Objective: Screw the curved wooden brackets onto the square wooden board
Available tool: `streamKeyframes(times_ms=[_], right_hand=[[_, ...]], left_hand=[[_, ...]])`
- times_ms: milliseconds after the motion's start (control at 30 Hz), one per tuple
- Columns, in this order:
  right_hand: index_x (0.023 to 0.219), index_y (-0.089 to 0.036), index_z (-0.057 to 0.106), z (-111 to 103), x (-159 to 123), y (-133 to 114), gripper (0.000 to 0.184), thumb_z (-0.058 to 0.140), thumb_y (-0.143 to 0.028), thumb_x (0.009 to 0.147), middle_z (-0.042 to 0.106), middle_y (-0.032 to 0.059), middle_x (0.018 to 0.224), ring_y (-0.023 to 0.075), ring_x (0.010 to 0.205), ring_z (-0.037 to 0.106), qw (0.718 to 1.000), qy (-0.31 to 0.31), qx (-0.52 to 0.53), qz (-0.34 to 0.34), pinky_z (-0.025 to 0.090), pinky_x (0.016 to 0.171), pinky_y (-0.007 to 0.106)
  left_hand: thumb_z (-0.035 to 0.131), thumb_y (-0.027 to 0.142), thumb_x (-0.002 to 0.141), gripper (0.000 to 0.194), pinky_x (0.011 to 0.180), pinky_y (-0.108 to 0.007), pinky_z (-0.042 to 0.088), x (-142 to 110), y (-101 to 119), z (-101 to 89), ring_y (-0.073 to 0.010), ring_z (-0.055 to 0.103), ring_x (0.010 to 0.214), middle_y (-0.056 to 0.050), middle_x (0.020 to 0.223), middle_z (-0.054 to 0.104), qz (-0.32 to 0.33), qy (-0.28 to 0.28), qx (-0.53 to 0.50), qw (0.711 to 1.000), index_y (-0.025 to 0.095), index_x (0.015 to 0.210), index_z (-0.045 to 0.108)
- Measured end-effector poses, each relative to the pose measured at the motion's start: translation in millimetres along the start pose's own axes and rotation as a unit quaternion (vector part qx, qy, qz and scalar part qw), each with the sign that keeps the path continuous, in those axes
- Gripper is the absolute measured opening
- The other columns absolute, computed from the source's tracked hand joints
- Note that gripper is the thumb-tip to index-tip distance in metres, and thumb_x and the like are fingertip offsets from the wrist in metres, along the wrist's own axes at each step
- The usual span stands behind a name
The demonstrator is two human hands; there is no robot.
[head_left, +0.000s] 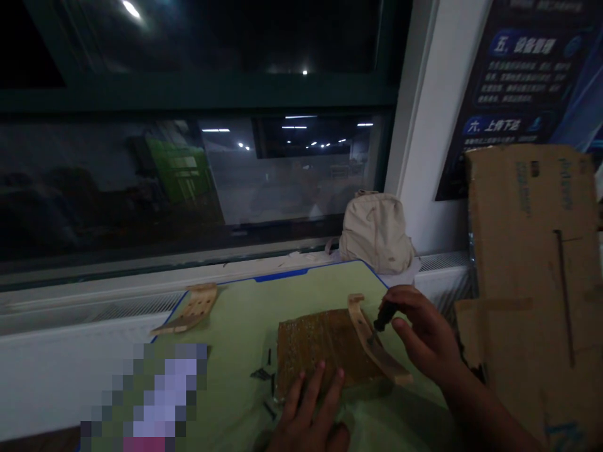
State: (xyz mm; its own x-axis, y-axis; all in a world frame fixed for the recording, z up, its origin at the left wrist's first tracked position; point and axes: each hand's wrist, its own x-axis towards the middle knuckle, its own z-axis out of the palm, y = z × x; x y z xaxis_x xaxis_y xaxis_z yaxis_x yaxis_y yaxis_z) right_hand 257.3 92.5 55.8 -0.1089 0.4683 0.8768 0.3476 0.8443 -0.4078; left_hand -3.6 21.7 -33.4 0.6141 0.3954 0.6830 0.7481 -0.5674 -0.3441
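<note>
A dark poster (522,81) on the wall at upper right carries 2 headings, numbered 5 and 6, that read 设备管理 and 上传下达; the smaller lines under them are too blurred to read. Faint blue lettering runs along the top of the large cardboard sheet (522,263) below it, with more blue marking at its bottom edge, none of it legible. A small mark on the beige backpack (374,229) by the window is too tiny to make out. On the pale green table (242,311), a brown board (318,342) lies between the 2 hands. The left hand (313,411) is open, fingers spread over the board's near edge. The right hand (424,333) is closed around a dark tool (386,314), which slants down toward a curved wooden piece (365,333) with holes, lying across the board's right side; whether the tip touches cannot be told. Several dark screws (260,374) lie just beside the board's left edge, beyond the left hand. A 2nd curved wooden piece (196,309) rests at the table's far left corner, well apart from both hands.
</note>
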Motion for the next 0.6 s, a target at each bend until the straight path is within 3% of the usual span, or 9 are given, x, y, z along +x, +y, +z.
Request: streamKeyframes(times_ms=[67,133,267,367,433,533,600], right_hand=[[0.12,-0.028,0.062,1,-2,-1,0.024,0.056,-0.024,0.098,0.068,0.0086,0.108,0.0217,0.106,0.066,1.0,-0.015,-0.006,0.011,0.059,0.085,0.035],[0.122,-0.029,0.061,3,-5,-1,0.024,0.053,-0.024,0.099,0.07,0.0079,0.11,0.0206,0.106,0.068,0.999,-0.024,-0.012,0.04,0.06,0.087,0.034],[0.113,-0.028,0.062,6,-8,3,0.018,0.063,-0.028,0.094,0.069,0.0043,0.096,0.0176,0.086,0.07,0.995,0.03,-0.042,0.083,0.06,0.071,0.027],[0.105,-0.027,0.062,6,-7,8,0.023,0.074,-0.032,0.086,0.067,0.002,0.088,0.0181,0.08,0.069,0.993,0.072,-0.06,0.078,0.059,0.07,0.028],[0.104,-0.027,0.064,5,-5,8,0.019,0.071,-0.033,0.088,0.07,0.0042,0.094,0.0202,0.088,0.071,0.995,0.064,-0.055,0.057,0.06,0.077,0.031],[0.109,-0.028,0.064,7,-4,1,0.013,0.059,-0.031,0.097,0.073,0.0074,0.109,0.0222,0.107,0.071,0.998,0.036,0.016,0.057,0.059,0.091,0.037],[0.109,-0.028,0.062,10,-4,-4,0.012,0.057,-0.03,0.098,0.075,0.0069,0.106,0.0208,0.102,0.073,0.993,0.017,0.078,0.093,0.061,0.088,0.037]], left_hand=[[0.052,0.04,0.099,0.042,0.106,-0.03,0.041,-6,0,10.9,-0.02,0.052,0.129,-0.004,0.136,0.066,-0.024,0.006,0.013,1.0,0.02,0.134,0.062],[0.052,0.037,0.099,0.046,0.102,-0.03,0.045,-11,-1,17.6,-0.0204,0.053,0.128,-0.004,0.136,0.067,-0.007,-0.003,0.011,1.0,0.018,0.14,0.059],[0.055,0.041,0.097,0.047,0.098,-0.032,0.049,-12,1,15.0,-0.0223,0.054,0.127,-0.007,0.136,0.067,-0.019,-0.009,0.007,1.0,0.017,0.137,0.061],[0.065,0.052,0.09,0.029,0.107,-0.042,0.042,-4,3,7.3,-0.0287,0.051,0.133,-0.006,0.142,0.062,0.013,0.042,-0.017,0.999,0.025,0.101,0.071],[0.067,0.059,0.087,0.035,0.114,-0.046,0.034,1,4,4.8,-0.0311,0.046,0.138,-0.005,0.142,0.062,0.038,0.044,-0.036,0.998,0.025,0.081,0.065],[0.065,0.049,0.09,0.024,0.121,-0.041,0.024,5,5,6.2,-0.0257,0.044,0.14,-0.004,0.138,0.064,0.008,0.077,-0.03,0.997,0.025,0.09,0.069],[0.066,0.042,0.091,0.017,0.123,-0.037,0.02,6,5,7.3,-0.0225,0.043,0.141,-0.002,0.135,0.066,-0.009,0.084,-0.029,0.996,0.026,0.095,0.069]])
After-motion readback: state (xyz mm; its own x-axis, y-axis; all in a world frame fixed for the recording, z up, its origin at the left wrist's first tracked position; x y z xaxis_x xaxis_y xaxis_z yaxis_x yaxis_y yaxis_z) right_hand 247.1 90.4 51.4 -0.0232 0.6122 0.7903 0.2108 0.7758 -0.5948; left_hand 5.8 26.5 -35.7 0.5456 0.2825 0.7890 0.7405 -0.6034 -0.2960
